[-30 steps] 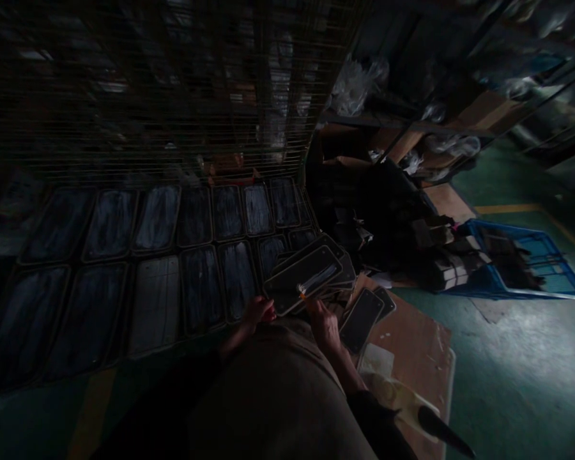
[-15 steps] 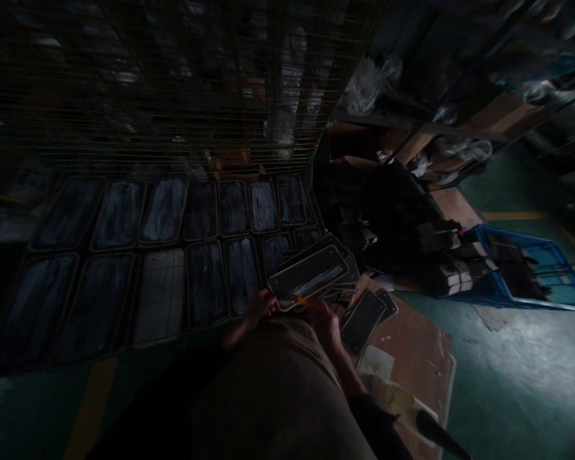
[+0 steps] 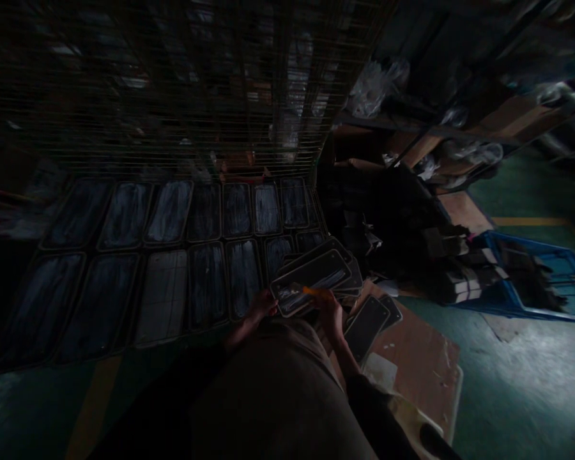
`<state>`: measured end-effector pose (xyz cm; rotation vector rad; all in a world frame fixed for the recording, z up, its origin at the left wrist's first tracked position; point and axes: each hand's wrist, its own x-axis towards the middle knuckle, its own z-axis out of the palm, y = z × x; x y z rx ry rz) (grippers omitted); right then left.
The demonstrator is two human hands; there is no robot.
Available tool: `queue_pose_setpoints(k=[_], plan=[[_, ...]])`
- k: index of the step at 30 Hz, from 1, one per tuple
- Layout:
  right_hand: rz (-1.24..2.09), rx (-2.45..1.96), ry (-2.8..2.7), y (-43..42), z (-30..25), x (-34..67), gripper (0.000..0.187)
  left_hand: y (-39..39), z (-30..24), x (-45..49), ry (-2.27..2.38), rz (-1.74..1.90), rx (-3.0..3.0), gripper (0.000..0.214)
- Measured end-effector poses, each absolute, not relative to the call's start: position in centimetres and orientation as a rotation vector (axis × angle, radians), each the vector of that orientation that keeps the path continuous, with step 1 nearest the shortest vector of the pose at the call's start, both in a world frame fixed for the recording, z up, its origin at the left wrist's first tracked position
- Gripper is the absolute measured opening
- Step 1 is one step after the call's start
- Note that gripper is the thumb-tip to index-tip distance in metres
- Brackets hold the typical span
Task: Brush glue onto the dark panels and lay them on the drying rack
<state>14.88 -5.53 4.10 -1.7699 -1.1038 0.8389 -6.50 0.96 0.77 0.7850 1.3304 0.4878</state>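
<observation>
In the head view my left hand (image 3: 261, 305) grips the near left corner of a dark rectangular panel (image 3: 323, 269) with rounded corners and a pale rim. Whitish wet-looking streaks run along its face. My right hand (image 3: 331, 314) is closed around an orange-handled brush (image 3: 315, 292), whose tip lies over the panel's left end. More such panels are stacked beneath, at slightly different angles. Right of my right hand, two smaller dark panels (image 3: 367, 322) overlap on a brown board (image 3: 424, 348). The dim light hides the fingertips in part.
Two rows of streaked dark panels (image 3: 121, 214) lie to the left, with one paler panel (image 3: 161, 297) among them. A wire mesh (image 3: 211, 121) rises behind. At right are a blue crate (image 3: 510, 300) and shelves with boxes and plastic bags (image 3: 371, 89).
My right hand has shifted the brush slightly up and right over the panel's left end. White smears show there now. The whole view has turned slightly to the left.
</observation>
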Motion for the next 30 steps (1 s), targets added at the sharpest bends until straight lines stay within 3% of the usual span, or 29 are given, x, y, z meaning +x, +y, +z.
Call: queue_pose_setpoints(k=[7,13,20,30], plan=[[0.295,-1.897,-1.266,-3.8,5.0,18.3,0.033,0.9,1.2,-6.4,1.378,0.472,0.803,0.019],[0.583,-1.727,-1.668,-4.4,4.9,12.9,0.03,0.8,1.2,-5.9,1.387,0.496,0.888,0.02],[1.002,-1.607,-1.376,-5.5,5.5,10.5,0.029,0.9,0.4,-5.9,1.381,0.513,0.887,0.02],[0.698,-1.733,-0.873,-1.7,3.9,17.3,0.043,0.7,-0.1,-6.4,1.308,0.528,0.78,0.04]])
